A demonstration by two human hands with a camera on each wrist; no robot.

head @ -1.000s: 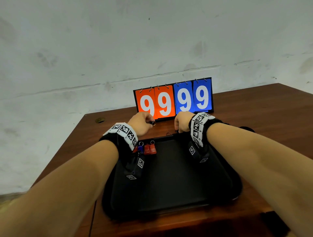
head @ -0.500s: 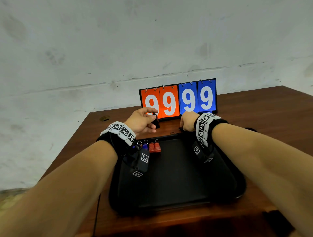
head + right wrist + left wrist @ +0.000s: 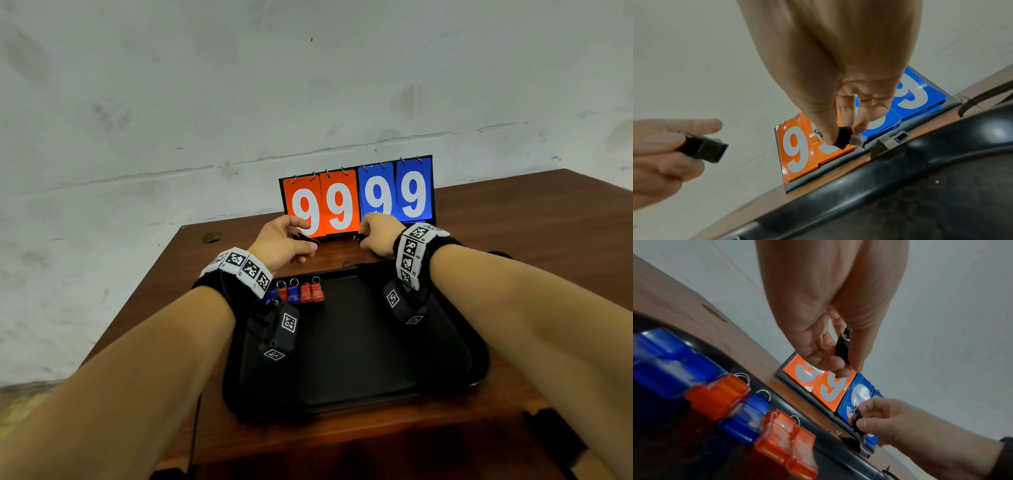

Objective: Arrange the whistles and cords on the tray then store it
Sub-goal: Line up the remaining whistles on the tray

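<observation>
Whistles first: a row of blue and red whistles sits side by side at the tray's eleven o'clock corner, key rings toward the far rim, so each long axis runs six to twelve. That part looks done. Most of the black tray is bare, so I judge the job less than half finished.

Left hand pinches a black whistle between thumb and fingers, lifted above the table beyond the tray's far rim; in the right wrist view its long axis lies roughly nine to three, square end toward three. Right hand, at one o'clock from the tray, pinches a second black whistle down near the table, in front of the flip scoreboard. Its ring leads toward ten o'clock in that view.

Another black whistle lies on the wood just outside the rim. A dark cord trails at the tray's two o'clock. Those, plus storing the tray, are left.
</observation>
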